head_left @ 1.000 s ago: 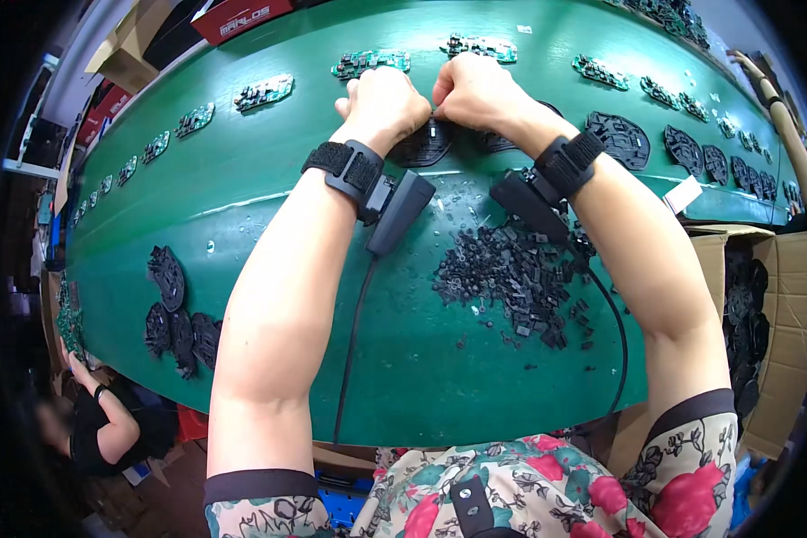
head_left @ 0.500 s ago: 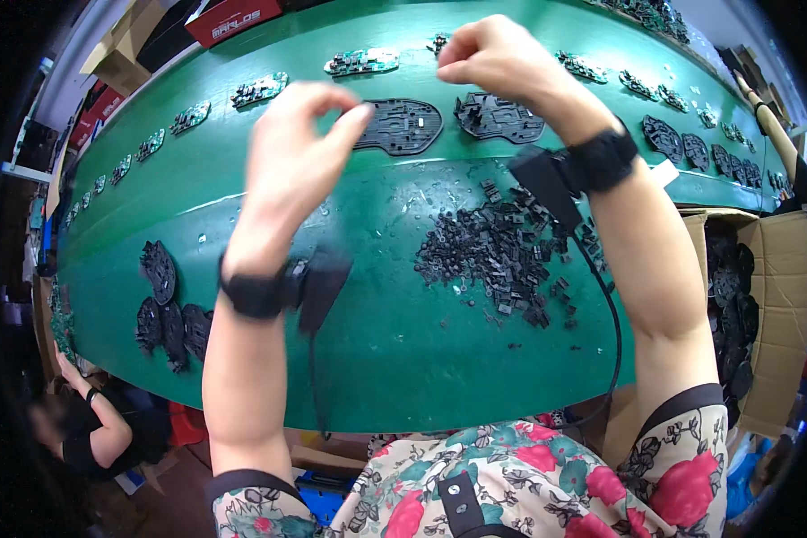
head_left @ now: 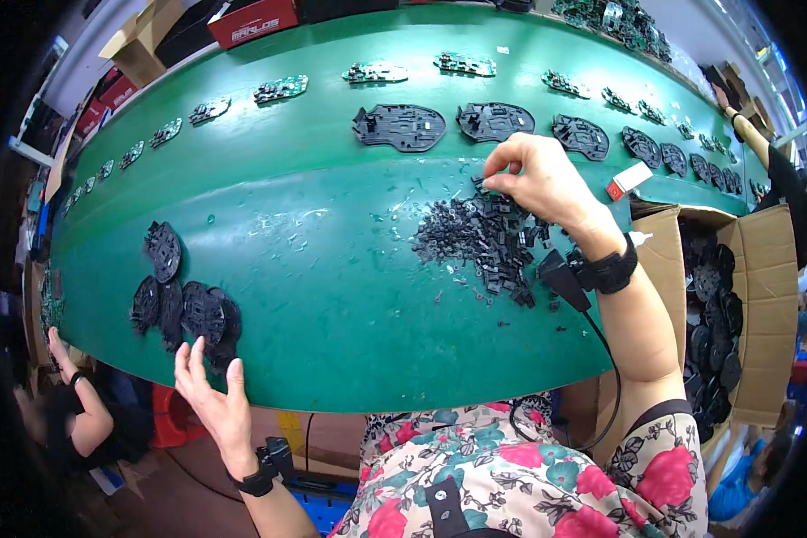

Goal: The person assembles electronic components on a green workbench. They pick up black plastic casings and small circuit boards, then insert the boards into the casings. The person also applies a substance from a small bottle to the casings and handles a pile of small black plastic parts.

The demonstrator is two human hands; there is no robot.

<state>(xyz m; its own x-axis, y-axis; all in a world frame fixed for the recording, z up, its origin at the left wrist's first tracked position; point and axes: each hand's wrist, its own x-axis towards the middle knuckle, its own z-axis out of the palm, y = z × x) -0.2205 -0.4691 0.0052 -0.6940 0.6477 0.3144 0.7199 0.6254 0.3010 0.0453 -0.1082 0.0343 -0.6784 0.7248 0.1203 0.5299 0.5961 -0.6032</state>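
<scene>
My left hand is at the table's front edge on the left, fingers spread, holding nothing that shows. Its fingertips are close to a small heap of black plastic shells, shaped like computer mouse bases. Over the far edge of a pile of small black plastic parts is my right hand, thumb and index finger pinched together. Whatever may be between those fingertips is too small to make out. Beyond that hand, a row of black base shells lies across the table, curving off to the right.
Green circuit boards form a long row on the green table. A small white-and-red box lies near an open carton of black shells at right. Other people's arms show at both sides. Red boxes stand at the back.
My left hand has swung down from the shell row to the front left edge, its fingers spreading. My right hand has dropped from near the boards to the pile of small parts.
</scene>
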